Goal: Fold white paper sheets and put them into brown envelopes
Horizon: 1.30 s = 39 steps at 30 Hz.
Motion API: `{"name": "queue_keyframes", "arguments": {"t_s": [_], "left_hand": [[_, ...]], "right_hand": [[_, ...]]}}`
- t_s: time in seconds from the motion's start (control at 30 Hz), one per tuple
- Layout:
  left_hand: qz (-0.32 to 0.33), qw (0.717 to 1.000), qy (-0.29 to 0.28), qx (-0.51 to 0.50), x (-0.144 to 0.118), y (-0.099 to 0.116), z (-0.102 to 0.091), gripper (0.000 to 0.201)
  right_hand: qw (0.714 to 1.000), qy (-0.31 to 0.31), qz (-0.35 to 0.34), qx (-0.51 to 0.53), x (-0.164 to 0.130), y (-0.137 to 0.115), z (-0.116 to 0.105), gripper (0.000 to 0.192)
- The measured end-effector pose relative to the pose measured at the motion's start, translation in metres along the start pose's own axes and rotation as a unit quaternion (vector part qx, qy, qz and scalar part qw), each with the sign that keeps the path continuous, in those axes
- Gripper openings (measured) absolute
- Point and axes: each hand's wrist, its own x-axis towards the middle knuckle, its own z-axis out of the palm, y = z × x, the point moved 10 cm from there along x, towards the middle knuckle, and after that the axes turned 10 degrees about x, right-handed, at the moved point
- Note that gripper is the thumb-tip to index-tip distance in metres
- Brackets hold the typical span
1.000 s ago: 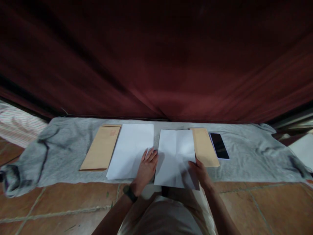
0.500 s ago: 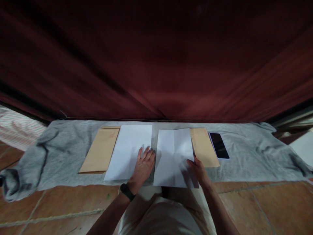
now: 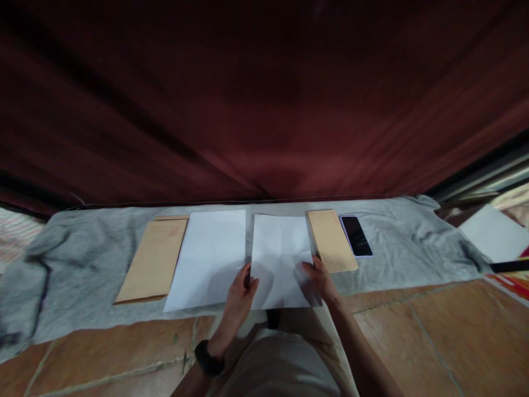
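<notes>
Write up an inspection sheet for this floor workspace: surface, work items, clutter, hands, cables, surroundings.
Surface: grey cloth spread on a brown tiled floor.
Work items: creased white paper sheet between both hands; flat white paper sheet to its left; large tan paper envelope at far left; narrower tan envelope to the right.
Clutter: black smartphone, screen dark, beside the narrower envelope.
Hands: left hand at the creased sheet's lower left edge; right hand on its lower right edge; whether either pinches it cannot be told.
Cables: nothing seen.
Surroundings: dark red curtain behind; white sheet at far right.
</notes>
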Motion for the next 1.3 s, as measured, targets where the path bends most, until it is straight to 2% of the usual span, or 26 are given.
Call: {"name": "queue_keyframes", "arguments": {"t_s": [0.1,0.2,0.3,0.43,0.6,0.7,0.8,0.9,0.97,1.07,1.13,1.2,1.3], "left_hand": [[-0.032,0.999,0.001,0.001,-0.002,0.000,0.005,0.057],[-0.048,0.999,0.002,0.014,0.001,0.003,0.006,0.063],[-0.043,0.999,-0.002,0.011,0.001,0.009,0.009,0.060],[-0.034,0.999,0.005,0.026,-0.006,0.011,0.014,0.055],[0.028,0.997,0.048,0.052,-0.005,0.018,0.012,0.041],[0.023,0.995,0.040,0.085,0.002,0.018,0.014,0.037],[0.008,0.991,0.015,0.135,0.006,0.021,0.014,0.036],[0.009,0.975,-0.028,0.220,-0.002,0.030,0.011,0.038],[0.025,0.950,-0.046,0.308,-0.010,0.042,0.007,0.039],[0.082,0.911,-0.018,0.403,-0.016,0.068,0.004,0.039],[0.160,0.905,0.022,0.393,-0.013,0.091,0.014,0.043],[0.235,0.899,0.046,0.366,-0.005,0.109,0.033,0.048],[0.260,0.894,0.038,0.364,0.022,0.110,0.068,0.055]], "right_hand": [[0.994,0.032,-0.053,-0.085,0.000,-0.005,-0.005,0.032],[0.973,0.070,-0.119,-0.186,-0.005,-0.017,-0.006,0.044],[0.957,0.058,-0.169,-0.230,-0.008,-0.025,0.001,0.052],[0.948,0.040,-0.186,-0.256,-0.005,-0.024,0.006,0.056],[0.933,0.034,-0.182,-0.308,-0.001,-0.023,0.011,0.054],[0.910,0.055,-0.188,-0.365,-0.005,-0.026,0.014,0.053],[0.875,0.076,-0.235,-0.415,-0.018,-0.036,0.021,0.050],[0.850,0.038,-0.283,-0.443,-0.031,-0.041,0.040,0.047],[0.842,0.008,-0.279,-0.461,-0.033,-0.038,0.052,0.046],[0.840,-0.012,-0.246,-0.484,-0.033,-0.030,0.059,0.048],[0.842,-0.017,-0.229,-0.488,-0.033,-0.026,0.061,0.050],[0.847,-0.022,-0.223,-0.482,-0.031,-0.025,0.062,0.051],[0.862,-0.029,-0.233,-0.450,-0.019,-0.029,0.065,0.053]]}}
